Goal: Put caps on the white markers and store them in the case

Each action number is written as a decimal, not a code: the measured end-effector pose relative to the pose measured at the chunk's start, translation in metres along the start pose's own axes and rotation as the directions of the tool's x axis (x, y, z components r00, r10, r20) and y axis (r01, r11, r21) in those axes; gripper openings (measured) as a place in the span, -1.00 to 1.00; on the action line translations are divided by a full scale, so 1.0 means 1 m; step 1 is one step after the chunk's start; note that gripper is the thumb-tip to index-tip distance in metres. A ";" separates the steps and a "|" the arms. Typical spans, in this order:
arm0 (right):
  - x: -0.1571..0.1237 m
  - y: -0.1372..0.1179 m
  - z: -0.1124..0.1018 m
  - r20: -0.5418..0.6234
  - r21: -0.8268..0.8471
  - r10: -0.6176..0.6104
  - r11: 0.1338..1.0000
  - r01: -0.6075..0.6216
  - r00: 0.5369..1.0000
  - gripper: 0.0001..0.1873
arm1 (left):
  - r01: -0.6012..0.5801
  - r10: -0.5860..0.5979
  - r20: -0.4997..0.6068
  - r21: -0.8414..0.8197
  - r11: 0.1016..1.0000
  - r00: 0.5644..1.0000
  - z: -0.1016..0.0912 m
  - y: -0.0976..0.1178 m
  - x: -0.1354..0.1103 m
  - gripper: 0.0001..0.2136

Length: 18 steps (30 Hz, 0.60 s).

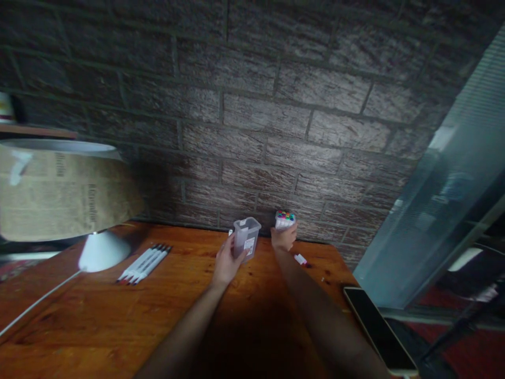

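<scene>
My left hand (226,260) is closed around a clear plastic cup (246,237) with a white label, held just above the far part of the wooden table (177,310). My right hand (283,238) grips a bunch of white markers (284,219) with coloured caps, held upright close to the brick wall. The cup and the bunch are side by side, a small gap between them. One loose marker (301,259) lies on the table just right of my right wrist.
Several white markers (144,263) lie in a row at the left. A lamp with a paper shade (59,192) and white base (103,251) stands further left. A dark phone (379,329) lies at the table's right edge, next to a glass panel (442,200).
</scene>
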State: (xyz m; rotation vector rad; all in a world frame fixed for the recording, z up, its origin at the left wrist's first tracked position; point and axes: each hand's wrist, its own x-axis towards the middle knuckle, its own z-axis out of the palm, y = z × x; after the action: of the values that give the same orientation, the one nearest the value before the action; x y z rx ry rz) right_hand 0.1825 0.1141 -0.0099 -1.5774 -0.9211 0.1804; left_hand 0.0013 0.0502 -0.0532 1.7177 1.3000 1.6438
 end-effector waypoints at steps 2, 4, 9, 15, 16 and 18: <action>0.013 0.003 -0.012 0.038 -0.011 -0.034 0.999 0.035 0.999 -0.09 | 0.007 -0.007 0.018 0.007 1.000 1.000 0.001 -0.003 0.000 -0.41; 0.033 0.008 -0.033 0.069 -0.019 -0.082 0.996 0.084 0.994 -0.16 | 0.023 -0.023 0.039 0.002 1.000 0.999 0.003 -0.004 0.000 -0.40; 0.086 0.036 -0.104 0.064 -0.086 -0.120 0.988 0.126 0.991 -0.18 | 0.044 -0.039 0.081 -0.058 0.997 0.996 0.006 -0.001 0.000 -0.39; 0.098 0.075 -0.162 0.074 -0.144 -0.081 0.985 0.091 0.994 -0.20 | 0.075 -0.057 0.137 -0.130 0.989 0.989 0.011 0.002 0.000 -0.31; 0.097 0.078 -0.166 0.075 -0.139 -0.087 0.986 0.097 0.993 -0.20 | 0.075 -0.054 0.156 -0.132 0.988 0.986 0.011 0.002 0.000 -0.33; 0.093 0.079 -0.169 0.040 -0.130 -0.100 0.986 0.105 0.994 -0.15 | 0.069 -0.045 0.184 -0.126 0.990 0.982 0.011 0.002 0.001 -0.38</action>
State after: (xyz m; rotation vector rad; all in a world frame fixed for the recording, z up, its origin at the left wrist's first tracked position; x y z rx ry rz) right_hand 0.3797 0.0485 -0.0036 -1.6484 -1.0558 0.0744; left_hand 0.0119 0.0530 -0.0535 1.6908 1.1198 1.4695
